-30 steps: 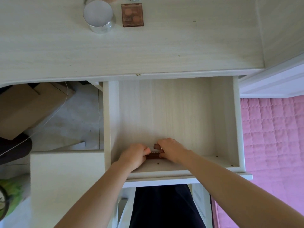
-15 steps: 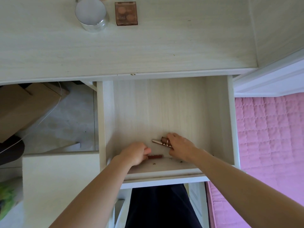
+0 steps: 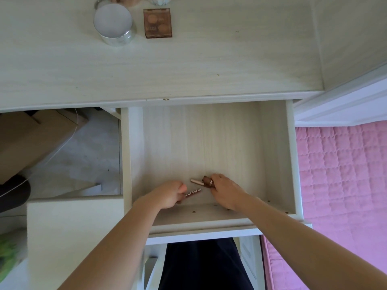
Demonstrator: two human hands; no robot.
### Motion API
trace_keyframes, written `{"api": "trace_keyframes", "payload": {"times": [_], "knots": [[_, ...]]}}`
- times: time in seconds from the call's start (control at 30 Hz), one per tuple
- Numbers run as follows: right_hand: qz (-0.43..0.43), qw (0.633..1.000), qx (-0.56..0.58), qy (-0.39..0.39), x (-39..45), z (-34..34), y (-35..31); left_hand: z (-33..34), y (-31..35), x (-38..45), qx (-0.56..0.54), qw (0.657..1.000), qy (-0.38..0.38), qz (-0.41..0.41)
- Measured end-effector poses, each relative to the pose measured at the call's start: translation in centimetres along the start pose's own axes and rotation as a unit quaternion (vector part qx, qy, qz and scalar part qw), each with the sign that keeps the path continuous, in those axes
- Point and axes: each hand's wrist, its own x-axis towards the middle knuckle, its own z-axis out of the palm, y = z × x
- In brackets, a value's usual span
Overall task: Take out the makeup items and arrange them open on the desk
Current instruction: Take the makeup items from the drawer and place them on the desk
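Both hands reach into an open drawer [image 3: 291, 155] under the pale desk [image 3: 209, 65]. My left hand [image 3: 168, 193] is closed around a slim brown tube with white lettering [image 3: 193, 192], its tip sticking out to the right. My right hand [image 3: 225, 190] pinches a brown cap with a pale applicator wand [image 3: 204, 181] pointing left. The two pieces are apart, a few centimetres between them. On the desk's far side lie a brown palette [image 3: 157, 23] and a round silver tin [image 3: 114, 25].
A cardboard box [image 3: 35, 139] and a thin cable lie on the floor to the left. A white surface [image 3: 69, 233] stands beside the drawer at lower left. A pink quilted bed cover [image 3: 343, 181] fills the right side. Further jars sit at the desk's top edge.
The hands were together on one brown tube a second ago. They have pulled apart: the right hand drew the cap and wand up and right, the left kept the tube.
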Motion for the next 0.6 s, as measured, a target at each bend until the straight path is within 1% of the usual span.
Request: {"api": "trace_keyframes", "payload": {"times": [0.1,0.2,0.33,0.4,0.47,0.53,0.6], "knots": [[0.014,0.999,0.037,0.019,-0.1,-0.4,-0.4,-0.6,-0.8,-0.8,-0.079,0.994,0.070,-0.011],[0.025,0.997,0.062,0.036,-0.6,-1.3,-1.0,-1.1,-0.8,-1.4,-0.149,0.983,0.103,-0.015],[0.021,0.992,0.114,0.039,-1.7,-3.2,-2.2,-1.6,0.3,-2.6,-0.197,0.965,0.172,-0.019],[0.023,0.988,0.146,0.033,-2.6,-4.3,-2.9,-2.1,1.4,-3.5,-0.239,0.950,0.202,-0.017],[0.022,0.983,0.178,0.036,-3.5,-5.3,-3.5,-2.6,2.5,-4.6,-0.304,0.929,0.212,-0.014],[0.023,0.977,0.207,0.042,-4.5,-6.2,-4.0,-3.0,3.7,-5.8,-0.363,0.909,0.202,-0.017],[0.027,0.968,0.246,0.052,-5.5,-7.0,-4.5,-3.2,4.9,-7.0,-0.391,0.898,0.203,-0.020]]}}
